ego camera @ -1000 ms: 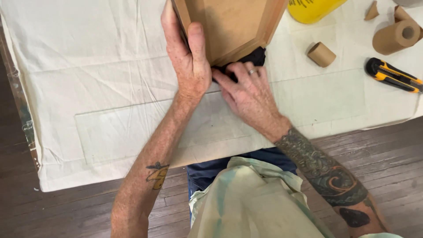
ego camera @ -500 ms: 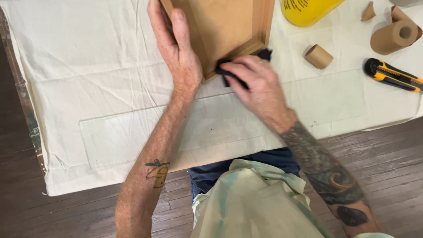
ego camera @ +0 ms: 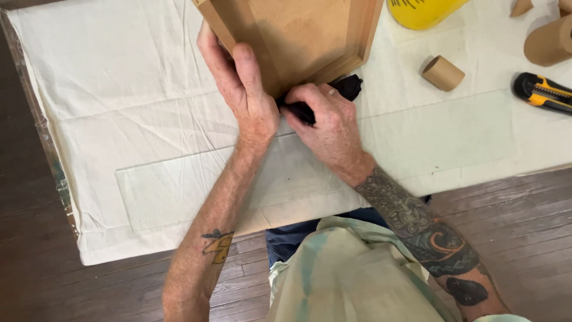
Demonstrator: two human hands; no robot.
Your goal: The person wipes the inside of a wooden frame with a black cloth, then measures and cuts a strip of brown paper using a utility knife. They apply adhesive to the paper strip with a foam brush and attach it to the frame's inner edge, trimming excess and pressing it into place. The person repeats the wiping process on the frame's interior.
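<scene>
Both hands are up at the near corner of a brown wooden panel [ego camera: 298, 36], a framed board with a raised border that lies at the far middle of the worktop [ego camera: 119, 119] and runs off the top edge of the view. The left hand [ego camera: 241, 89] lies along the panel's left edge, fingers stretched up the side and the thumb laid over the raised border, so it grips the wood from the side and is closed around that edge. The right hand [ego camera: 325, 122] sits just below the panel's pointed near corner, curled tight around a black cloth [ego camera: 348, 86]; the cloth pokes out past the knuckles on the right and presses against the corner's lower edge. The two hands nearly touch, the left wrist just beside the right hand's fingers. A cream drop cloth covers the worktop, creased in straight fold lines. Off to the right, well apart from the hands, a small cardboard tube [ego camera: 443, 73] lies on its side, a bigger brown paper roll [ego camera: 548, 42] sits near the far right edge, and a yellow and black utility knife [ego camera: 542, 92] lies below it. A yellow container [ego camera: 423, 11] shows at the top, just right of the panel
</scene>
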